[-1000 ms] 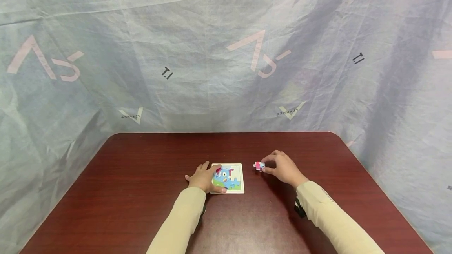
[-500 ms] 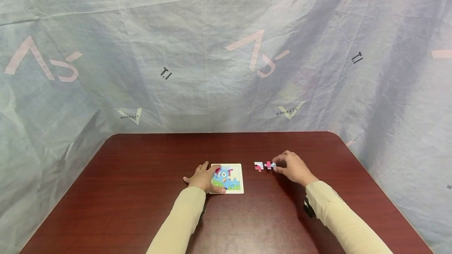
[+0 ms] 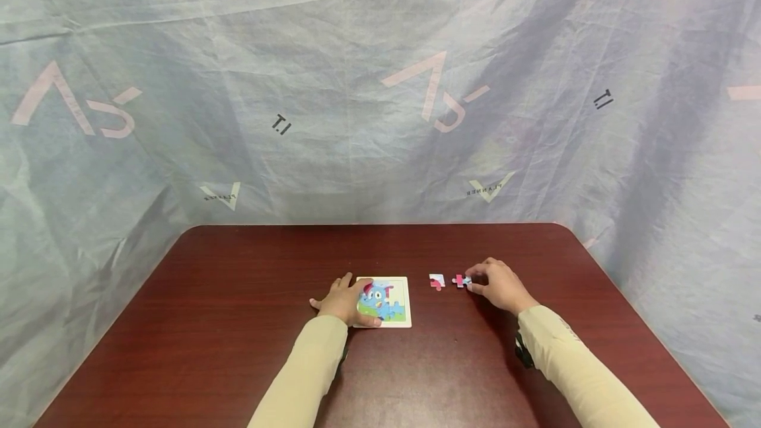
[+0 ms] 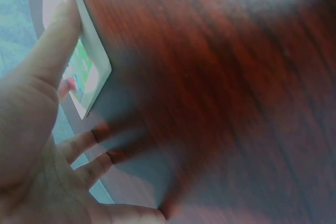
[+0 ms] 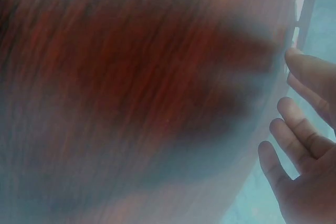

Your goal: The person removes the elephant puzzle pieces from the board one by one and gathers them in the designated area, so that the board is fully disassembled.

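Note:
My left hand [image 3: 341,302] rests spread on the left side of a square jigsaw puzzle [image 3: 395,289] with a pale frame. Its thumb lies along the near edge, a finger across the blue cartoon animal; the left wrist view shows the other fingers [image 4: 94,169] reaching down to the table. Part of the picture's upper right is bare board. Right of the frame, a pink and white puzzle piece [image 3: 436,281] lies loose. My right hand [image 3: 499,285] pinches a second, pink and blue puzzle piece [image 3: 460,281] between thumb and index finger at table level, its right end hidden by the fingertips.
The dark red wooden table [image 3: 238,269] extends around both hands, with rounded far corners. Behind it and at the sides hangs a grey printed cloth [image 3: 333,150].
My right hand has slid rightward with the pink and blue puzzle piece, uncovering the other loose piece, which stays put. The left hand and the frame have not moved.

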Tool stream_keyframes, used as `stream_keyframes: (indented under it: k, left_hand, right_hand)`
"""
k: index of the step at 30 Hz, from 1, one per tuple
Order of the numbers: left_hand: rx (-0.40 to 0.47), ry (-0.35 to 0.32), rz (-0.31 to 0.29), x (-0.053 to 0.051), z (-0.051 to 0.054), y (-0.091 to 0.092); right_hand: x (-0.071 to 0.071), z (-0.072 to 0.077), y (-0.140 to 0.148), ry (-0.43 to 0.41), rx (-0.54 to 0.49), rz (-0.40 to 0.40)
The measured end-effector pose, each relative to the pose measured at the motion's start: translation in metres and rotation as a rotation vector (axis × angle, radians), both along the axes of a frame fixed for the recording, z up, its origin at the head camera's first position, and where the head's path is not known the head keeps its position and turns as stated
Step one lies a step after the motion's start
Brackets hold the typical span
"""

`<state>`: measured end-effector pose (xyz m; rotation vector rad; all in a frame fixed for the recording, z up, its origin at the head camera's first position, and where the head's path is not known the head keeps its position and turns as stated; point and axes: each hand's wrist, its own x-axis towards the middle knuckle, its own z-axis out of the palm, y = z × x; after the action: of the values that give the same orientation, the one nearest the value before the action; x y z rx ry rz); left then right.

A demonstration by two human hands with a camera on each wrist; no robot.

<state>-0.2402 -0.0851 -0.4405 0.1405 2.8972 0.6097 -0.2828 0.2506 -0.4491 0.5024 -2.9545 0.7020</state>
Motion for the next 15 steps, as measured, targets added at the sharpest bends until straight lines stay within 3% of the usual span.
stream_keyframes:
  k: [15]
  left_hand:
    - [-0.002,0.004,-0.001,0.0018,-0.0001,0.0027]
  right_hand:
    - [0.0018,-0.0051,-0.0031,-0.002,-0.010,-0.010]
